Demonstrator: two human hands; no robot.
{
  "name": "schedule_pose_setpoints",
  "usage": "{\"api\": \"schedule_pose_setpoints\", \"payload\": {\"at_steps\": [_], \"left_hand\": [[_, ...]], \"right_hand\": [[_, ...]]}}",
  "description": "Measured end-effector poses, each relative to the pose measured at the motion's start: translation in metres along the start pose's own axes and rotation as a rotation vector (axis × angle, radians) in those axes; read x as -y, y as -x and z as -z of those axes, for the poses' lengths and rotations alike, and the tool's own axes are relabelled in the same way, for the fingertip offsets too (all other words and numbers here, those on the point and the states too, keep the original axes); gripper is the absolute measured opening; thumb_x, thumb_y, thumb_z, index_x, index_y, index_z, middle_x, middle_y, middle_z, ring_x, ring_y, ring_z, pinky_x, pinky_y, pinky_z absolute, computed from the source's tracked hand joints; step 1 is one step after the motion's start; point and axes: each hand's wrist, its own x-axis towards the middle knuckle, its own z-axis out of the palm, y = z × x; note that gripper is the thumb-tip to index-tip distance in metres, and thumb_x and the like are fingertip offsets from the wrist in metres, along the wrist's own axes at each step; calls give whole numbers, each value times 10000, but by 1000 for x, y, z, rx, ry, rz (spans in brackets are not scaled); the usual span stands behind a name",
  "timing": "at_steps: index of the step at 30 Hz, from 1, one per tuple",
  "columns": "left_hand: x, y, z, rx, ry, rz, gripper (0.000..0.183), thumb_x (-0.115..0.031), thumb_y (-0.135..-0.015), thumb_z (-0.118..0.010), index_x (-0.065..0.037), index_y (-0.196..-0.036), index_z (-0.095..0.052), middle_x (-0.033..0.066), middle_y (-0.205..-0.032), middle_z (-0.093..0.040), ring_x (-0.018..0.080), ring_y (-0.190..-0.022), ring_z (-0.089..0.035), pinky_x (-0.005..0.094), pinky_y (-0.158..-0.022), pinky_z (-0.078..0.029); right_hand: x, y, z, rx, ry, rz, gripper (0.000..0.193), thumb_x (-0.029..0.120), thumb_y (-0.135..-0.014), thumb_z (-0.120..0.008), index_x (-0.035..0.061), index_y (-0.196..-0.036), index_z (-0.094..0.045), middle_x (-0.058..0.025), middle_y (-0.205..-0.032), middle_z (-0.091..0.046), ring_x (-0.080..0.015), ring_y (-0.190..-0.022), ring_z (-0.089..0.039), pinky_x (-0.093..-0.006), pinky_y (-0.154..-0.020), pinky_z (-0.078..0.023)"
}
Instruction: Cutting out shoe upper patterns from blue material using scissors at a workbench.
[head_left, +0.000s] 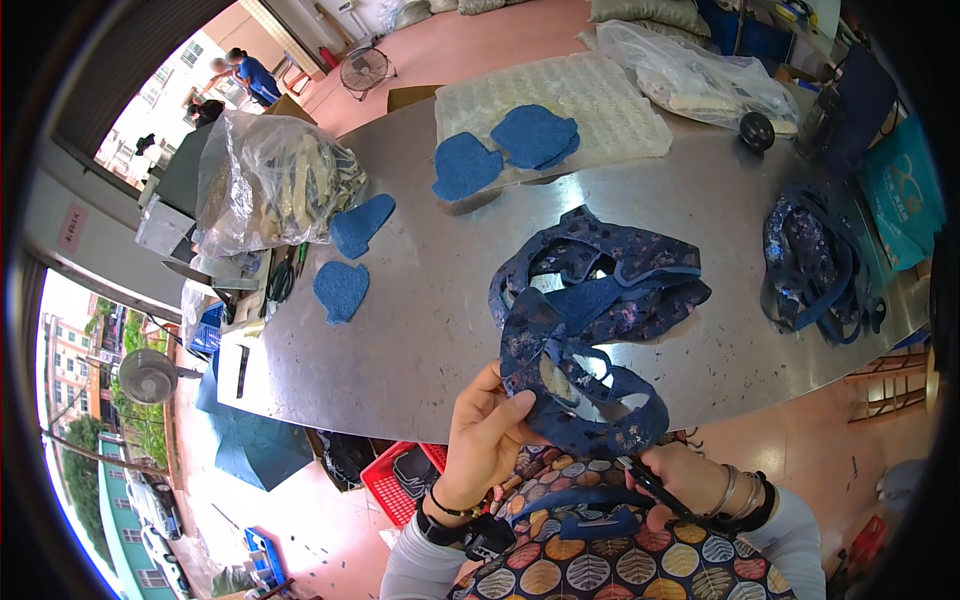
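Observation:
My left hand (484, 432) pinches a navy patterned fabric piece (625, 420) with sewn straps and openings, held up over the table's near edge. Close by its lower right side, my right hand (690, 478) is closed around a dark tool that looks like scissors (655, 487); its blades point at the fabric's lower edge, and I cannot tell if they touch. Beyond the held part, more of the same patterned fabric (650, 262) lies looped on the metal table (420, 330); whether the two are joined is unclear.
Blue fuzzy cutouts (467, 165) rest on a whitish padded sheet (610, 110) and near a clear bag of fabric pieces (275, 180). A second navy patterned bundle (815, 265) lies at the right. Below the table edge sits a red basket (395, 485). Two people stand outside, far left.

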Motion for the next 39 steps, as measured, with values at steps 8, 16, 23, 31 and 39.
{"api": "schedule_pose_setpoints", "payload": {"at_steps": [8,16,23,31,39], "left_hand": [[7,2,4,43,-242,-88,281,117,-787,-519,66,-1059,-473,138,-1056,-560,187,-963,-559,323,-854,-480],[9,4,-1,4,-185,-105,268,114,-789,-521,68,-1051,-487,137,-1059,-562,184,-977,-545,322,-878,-448],[12,3,9,46,-178,-9,367,88,-786,-501,69,-1145,-426,185,-1094,-551,223,-890,-613,287,-723,-534],[10,7,4,-4,-198,10,374,89,-789,-478,66,-1156,-408,194,-1075,-555,249,-873,-620,321,-726,-554],[3,8,10,74,-301,-20,370,103,-795,-512,51,-1155,-442,136,-1086,-563,192,-945,-577,295,-742,-533]], "right_hand": [[-6,2,0,117,66,-28,642,543,-618,-680,26,-963,-519,-121,-740,-583,-343,-702,-581,-373,-594,-435],[6,0,-2,36,-47,55,610,554,-628,-667,41,-935,-548,-103,-679,-548,-328,-632,-568,-355,-561,-425],[-40,-1,-14,10,-347,-98,500,345,-640,-735,8,-928,-503,-62,-723,-541,-196,-643,-545,-295,-591,-430],[-44,-6,-11,224,-586,-271,420,88,-673,-681,10,-1019,-458,-30,-799,-537,-145,-690,-514,-250,-636,-422],[-21,3,-1,228,-551,-202,290,156,-762,-616,19,-989,-496,-28,-779,-528,-157,-702,-513,-251,-646,-415]]}}
